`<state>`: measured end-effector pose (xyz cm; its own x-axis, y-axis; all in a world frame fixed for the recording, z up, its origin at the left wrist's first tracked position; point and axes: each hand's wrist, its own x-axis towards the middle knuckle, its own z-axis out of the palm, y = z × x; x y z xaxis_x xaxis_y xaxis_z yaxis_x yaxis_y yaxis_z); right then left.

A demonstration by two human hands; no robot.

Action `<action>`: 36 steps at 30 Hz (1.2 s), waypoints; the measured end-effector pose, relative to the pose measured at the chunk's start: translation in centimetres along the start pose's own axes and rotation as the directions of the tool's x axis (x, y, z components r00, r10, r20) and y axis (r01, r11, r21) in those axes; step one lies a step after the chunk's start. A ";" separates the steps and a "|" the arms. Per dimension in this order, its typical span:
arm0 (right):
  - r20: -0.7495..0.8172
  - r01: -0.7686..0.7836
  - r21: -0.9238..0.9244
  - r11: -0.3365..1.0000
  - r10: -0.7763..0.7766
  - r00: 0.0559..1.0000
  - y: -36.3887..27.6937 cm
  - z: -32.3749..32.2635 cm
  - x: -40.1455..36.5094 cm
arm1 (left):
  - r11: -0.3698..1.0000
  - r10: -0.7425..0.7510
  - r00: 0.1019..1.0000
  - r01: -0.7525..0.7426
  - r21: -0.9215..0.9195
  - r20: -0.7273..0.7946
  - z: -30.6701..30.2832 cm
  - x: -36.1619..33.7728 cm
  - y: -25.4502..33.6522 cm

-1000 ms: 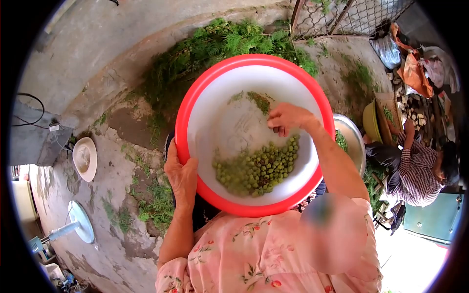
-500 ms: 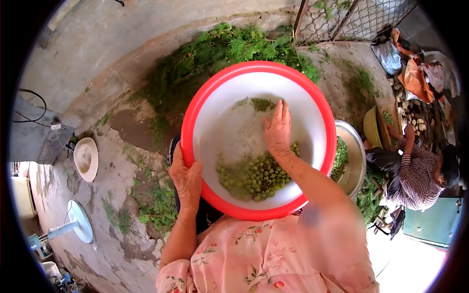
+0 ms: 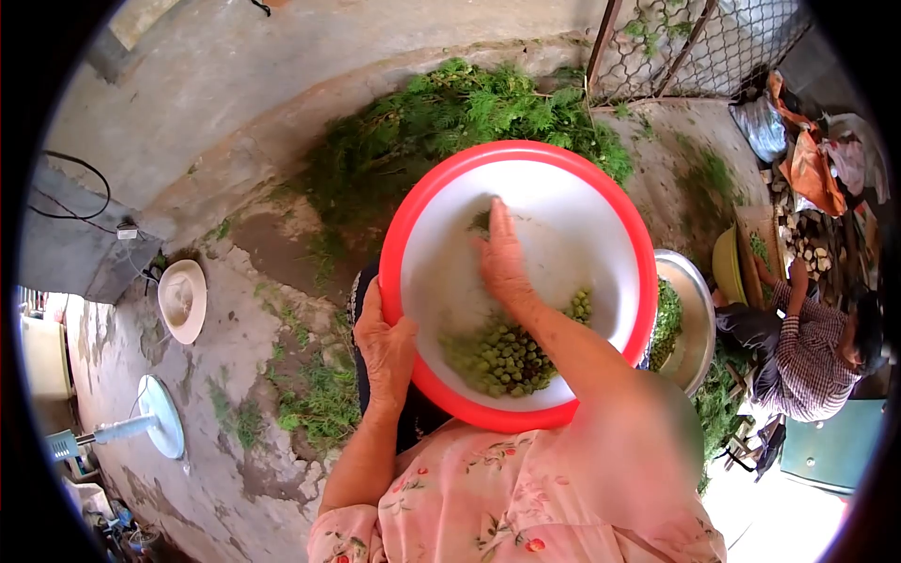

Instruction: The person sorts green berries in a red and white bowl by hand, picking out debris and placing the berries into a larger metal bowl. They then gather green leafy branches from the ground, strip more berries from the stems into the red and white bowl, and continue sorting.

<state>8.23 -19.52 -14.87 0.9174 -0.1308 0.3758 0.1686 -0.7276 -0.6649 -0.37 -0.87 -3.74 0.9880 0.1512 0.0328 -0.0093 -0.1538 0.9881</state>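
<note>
A large white basin with a red rim rests tilted in my lap. My left hand grips its left edge, thumb on the rim and fingers round the outside. Inside the basin, my right hand lies with its fingers stretched out, pointing toward the far wall. Beside its fingertips is a small green leafy sprig, partly hidden by the fingers. Small round green cones or berries are heaped at the near side of the basin, some under my right forearm.
A metal bowl with green bits stands to the right. Beyond it another person sits by a yellow basin. Feathery green branches lie along the wall. A hat and a fan are at the left.
My right hand has moved left across the basin, over to the sprig, which its fingers now partly cover. My left hand keeps its hold on the rim. The whole view has shifted slightly.
</note>
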 end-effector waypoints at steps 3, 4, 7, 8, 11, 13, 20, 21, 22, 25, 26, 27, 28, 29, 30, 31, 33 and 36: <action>-0.163 -0.085 0.022 0.996 0.088 0.983 -1.0 -2.8 0.0 | 1.000 -0.025 1.000 0.025 -0.007 -0.013 0.1 0.0 0.8; -0.111 -0.119 -0.029 0.992 0.115 0.987 -0.6 -3.5 -0.3 | 0.999 -0.038 0.999 0.038 -0.017 -0.012 0.2 0.0 1.1; 0.010 -0.182 -0.154 0.971 0.186 0.983 0.0 -5.3 -0.3 | 1.000 -0.015 1.000 0.015 -0.028 -0.002 0.2 0.2 0.5; 0.029 -0.194 -0.174 0.965 0.202 0.979 0.1 -5.3 -0.1 | 1.000 -0.004 1.000 0.004 -0.001 -0.001 0.2 0.4 0.3; 0.038 -0.130 -0.200 0.971 0.141 0.989 1.7 -3.5 0.4 | 0.998 0.023 1.000 -0.023 0.066 0.001 0.3 1.0 0.0; 0.037 -0.131 -0.121 0.984 0.137 0.990 1.6 -3.0 1.1 | 0.995 0.029 1.000 -0.030 0.091 0.003 0.2 1.1 0.1; 0.010 -0.011 0.074 0.997 0.010 1.000 1.8 -2.5 2.4 | 0.985 0.051 0.998 -0.044 0.166 -0.036 0.0 1.1 -0.8; 0.011 0.045 0.041 0.998 -0.046 0.999 1.9 -2.4 2.4 | 0.985 0.052 0.998 -0.045 0.167 -0.037 0.0 1.1 -0.6; 0.029 0.019 0.062 0.998 -0.020 0.999 2.0 -2.3 2.5 | 0.985 0.053 0.998 -0.045 0.168 -0.041 0.0 1.1 -0.5; 0.072 -0.025 0.140 0.990 0.015 0.997 1.4 -1.4 2.8 | 0.997 0.040 0.999 -0.038 0.066 -0.030 0.2 1.1 -0.8; 0.070 -0.019 0.170 0.985 0.007 0.998 1.2 -1.3 2.8 | 0.996 0.016 1.000 -0.013 0.083 -0.024 0.1 1.1 -0.4; 0.068 -0.012 0.198 0.980 -0.001 0.998 1.0 -1.2 2.8 | 0.995 -0.009 1.000 0.011 0.099 -0.018 -0.1 1.0 0.3; 0.085 -0.013 0.162 0.987 -0.001 0.996 1.2 -1.0 2.8 | 0.993 -0.034 0.999 0.035 0.114 -0.012 -0.1 1.0 0.6; 0.102 -0.012 0.127 0.992 -0.001 0.995 1.4 -0.8 2.7 | 0.993 -0.041 0.999 0.042 0.108 -0.015 -0.1 0.9 0.6; 0.117 -0.010 0.093 0.996 -0.001 0.993 1.3 -0.6 2.9 | 0.994 -0.045 0.999 0.047 0.102 -0.019 -0.1 0.9 0.4; 0.122 0.027 0.027 0.999 -0.030 0.992 1.2 -0.6 2.9 | 0.994 -0.049 0.999 0.051 0.097 -0.023 -0.1 1.0 0.3; 0.138 0.101 -0.103 0.990 -0.087 0.987 0.8 -0.8 2.8 | 0.996 -0.005 1.000 0.006 0.086 -0.016 -0.1 1.0 0.0; 0.125 0.189 -0.298 0.936 -0.158 0.979 1.8 0.7 2.2 | 0.987 0.026 0.999 -0.022 0.160 -0.028 0.0 1.2 -0.2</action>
<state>10.84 -20.67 -15.71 0.9171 0.0712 0.3921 0.2238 -0.9062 -0.3589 0.85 -0.63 -3.90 0.9827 0.1740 0.0629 -0.0058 -0.3109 0.9504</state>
